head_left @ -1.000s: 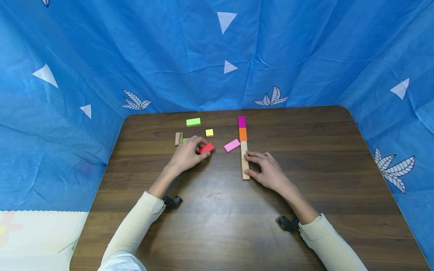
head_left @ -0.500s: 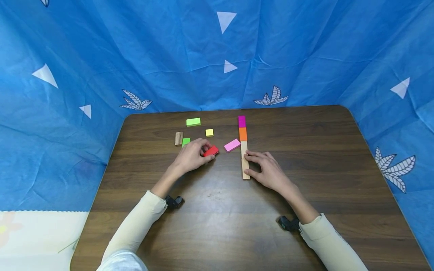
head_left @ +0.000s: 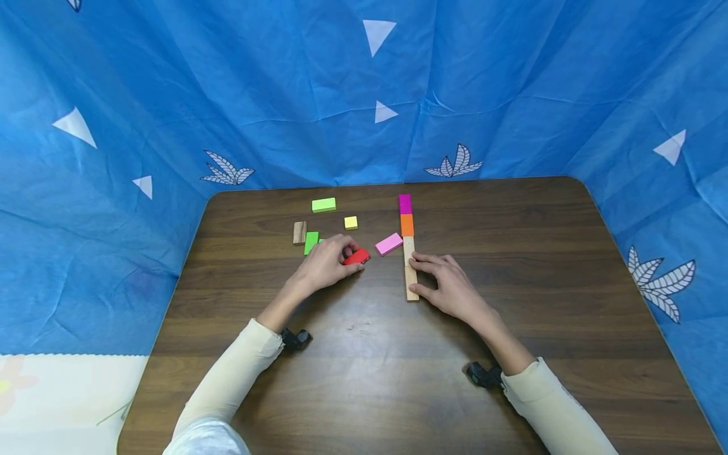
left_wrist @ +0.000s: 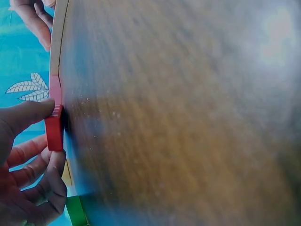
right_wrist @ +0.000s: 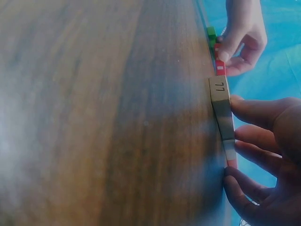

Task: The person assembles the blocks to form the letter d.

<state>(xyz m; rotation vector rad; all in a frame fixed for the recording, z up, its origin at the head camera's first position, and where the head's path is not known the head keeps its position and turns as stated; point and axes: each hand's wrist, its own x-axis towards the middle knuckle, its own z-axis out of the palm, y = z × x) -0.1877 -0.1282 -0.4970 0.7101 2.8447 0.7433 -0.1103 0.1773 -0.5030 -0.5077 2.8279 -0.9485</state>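
Note:
Pinched between the thumb and fingers of my left hand (head_left: 324, 262) is a red block (head_left: 356, 256), low over or on the table; the head view does not settle which. The left wrist view shows the red block (left_wrist: 54, 129) between thumb and fingertips. A pink block (head_left: 389, 244) lies askew just to its right, its corner by a straight row. That row has a magenta block (head_left: 405, 203), an orange block (head_left: 406, 225) and two plain wooden blocks (head_left: 411, 282). My right hand (head_left: 449, 287) touches the right side of the wooden blocks with thumb and fingertips.
Left of the row lie a lime block (head_left: 323, 205), a yellow block (head_left: 351, 222), a brown striped block (head_left: 299, 232) and a green block (head_left: 311, 242). More green shows partly behind the left hand. A blue curtain (head_left: 318, 139) hangs beyond the table's back edge.
My left hand has moved a short way right and toward the near side with the red block, uncovering more of the green block. The right hand and the row have stayed in place.

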